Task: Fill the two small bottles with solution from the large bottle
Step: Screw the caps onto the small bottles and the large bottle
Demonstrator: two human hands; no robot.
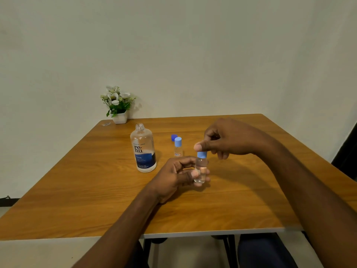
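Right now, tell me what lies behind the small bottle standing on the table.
A dark blue cap lies on the table just behind the standing small bottle. The bottle covers part of the cap, so whether they touch cannot be told.
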